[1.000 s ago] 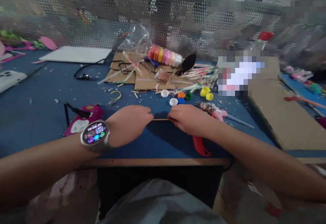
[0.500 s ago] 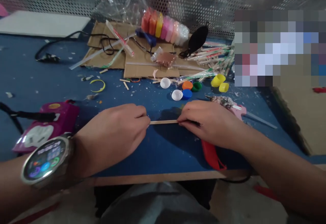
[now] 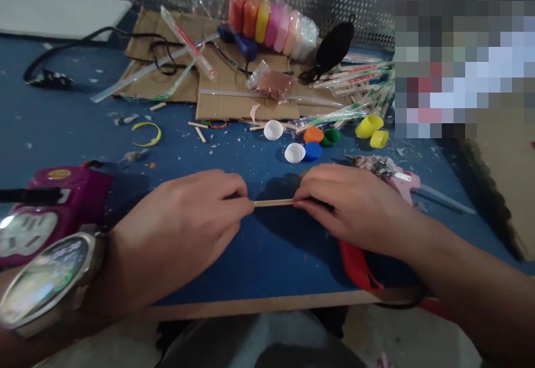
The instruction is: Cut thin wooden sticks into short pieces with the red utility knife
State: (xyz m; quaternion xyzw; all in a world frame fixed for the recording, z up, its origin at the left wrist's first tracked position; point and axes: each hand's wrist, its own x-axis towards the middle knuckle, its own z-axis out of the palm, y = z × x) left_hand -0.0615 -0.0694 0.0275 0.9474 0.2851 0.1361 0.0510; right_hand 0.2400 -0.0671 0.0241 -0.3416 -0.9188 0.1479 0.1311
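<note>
While the fingers (image 3: 240, 207) of the left hand (image 3: 184, 220) pinch thin wooden sticks (image 3: 273, 203), those of the right hand (image 3: 345, 203) pinch them farther along.

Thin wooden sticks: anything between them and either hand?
Nothing visible: the left hand and right hand both pinch the thin wooden sticks directly. The blue cap lies beyond them, not in between.

Blue tabletop (image 3: 259, 276), brownish edge (image 3: 259, 306); perforated screen (image 3: 368, 0) behind; greyish floor (image 3: 418, 334); dim light.
</note>
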